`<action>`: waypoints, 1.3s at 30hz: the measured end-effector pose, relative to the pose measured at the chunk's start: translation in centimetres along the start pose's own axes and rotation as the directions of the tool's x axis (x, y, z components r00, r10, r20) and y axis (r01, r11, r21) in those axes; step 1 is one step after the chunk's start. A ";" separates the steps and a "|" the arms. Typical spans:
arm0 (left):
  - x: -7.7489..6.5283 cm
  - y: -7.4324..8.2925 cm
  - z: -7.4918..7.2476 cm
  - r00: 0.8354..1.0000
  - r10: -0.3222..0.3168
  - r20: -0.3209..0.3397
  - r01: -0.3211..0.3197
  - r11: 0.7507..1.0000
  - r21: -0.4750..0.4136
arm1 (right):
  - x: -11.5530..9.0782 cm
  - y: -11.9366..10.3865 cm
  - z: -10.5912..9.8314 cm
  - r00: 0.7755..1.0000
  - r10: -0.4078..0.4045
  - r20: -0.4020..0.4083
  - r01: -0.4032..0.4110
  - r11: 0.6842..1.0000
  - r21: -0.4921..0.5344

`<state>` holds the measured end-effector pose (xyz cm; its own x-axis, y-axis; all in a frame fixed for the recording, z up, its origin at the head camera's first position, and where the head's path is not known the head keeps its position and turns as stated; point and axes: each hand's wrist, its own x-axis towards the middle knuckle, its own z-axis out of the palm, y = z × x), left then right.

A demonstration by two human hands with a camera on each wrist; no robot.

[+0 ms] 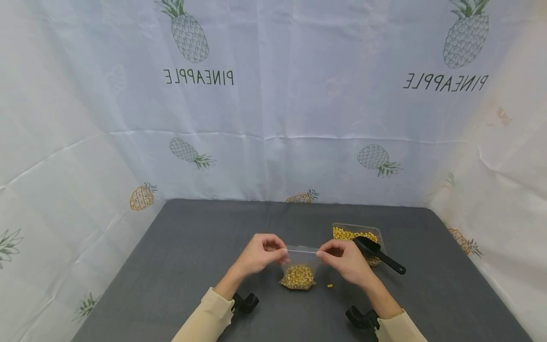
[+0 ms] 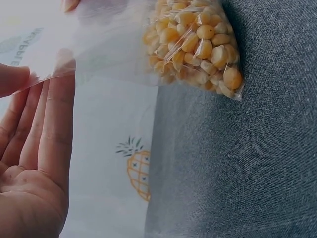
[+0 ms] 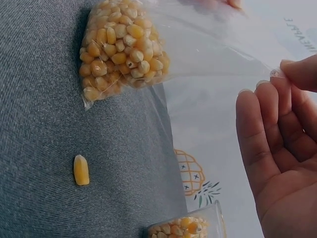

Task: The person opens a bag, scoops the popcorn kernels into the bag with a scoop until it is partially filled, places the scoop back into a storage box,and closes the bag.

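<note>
A clear zip bag (image 1: 298, 275) stands upright on the dark table, its lower part filled with yellow corn kernels (image 2: 198, 47). My left hand (image 1: 261, 254) pinches the bag's top left corner between thumb and fingers. At the opposite top corner my right hand (image 1: 345, 260) pinches the plastic with thumb and forefinger. Between the hands the top edge is stretched nearly straight. In the right wrist view, the other fingers (image 3: 257, 134) of the right hand are extended beside the bag. One loose corn kernel (image 3: 81, 170) lies on the table to the right of the bag.
Behind my right hand sits a clear plastic container (image 1: 376, 231) of corn kernels. A black scoop (image 1: 380, 254) rests across it, handle pointing to the right front. White curtains (image 1: 265, 104) with pineapple prints surround the grey table (image 1: 205, 237) at the back and sides.
</note>
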<state>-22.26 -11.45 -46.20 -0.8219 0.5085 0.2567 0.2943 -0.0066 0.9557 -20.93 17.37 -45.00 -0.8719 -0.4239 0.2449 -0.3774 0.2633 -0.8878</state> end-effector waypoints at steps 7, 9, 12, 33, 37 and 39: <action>-0.1 0.1 -0.1 1.000 -0.015 0.005 0.015 1.000 -0.025 | -0.1 0.3 0.1 1.000 0.000 -0.017 0.000 1.000 0.009; -0.2 0.1 -0.1 1.000 -0.010 0.005 0.010 0.999 -0.037 | -0.1 0.4 0.2 1.000 -0.004 -0.028 0.004 1.000 0.016; -0.3 0.0 -0.1 1.000 -0.003 -0.005 0.002 0.998 -0.057 | -0.2 0.4 0.3 0.999 -0.005 -0.039 0.007 0.999 0.038; -1.2 0.1 0.4 0.998 -0.003 -0.060 -0.002 0.997 -0.072 | -0.4 0.8 1.0 0.994 -0.113 -0.006 0.112 0.967 0.228; -1.1 -0.4 0.4 0.997 0.008 -0.075 -0.012 0.999 -0.052 | -0.2 0.9 1.0 0.996 -0.081 -0.034 0.086 0.979 0.186; -1.0 -0.4 0.4 0.996 0.024 -0.085 -0.027 0.999 -0.033 | -0.1 0.9 1.0 0.996 -0.079 -0.052 0.086 0.985 0.149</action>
<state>-21.37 -11.57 -46.93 -0.8529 0.4334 0.2909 0.3001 -0.0489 0.9527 -20.92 16.77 -46.20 -0.8544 -0.3981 0.3340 -0.4001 0.0940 -0.9116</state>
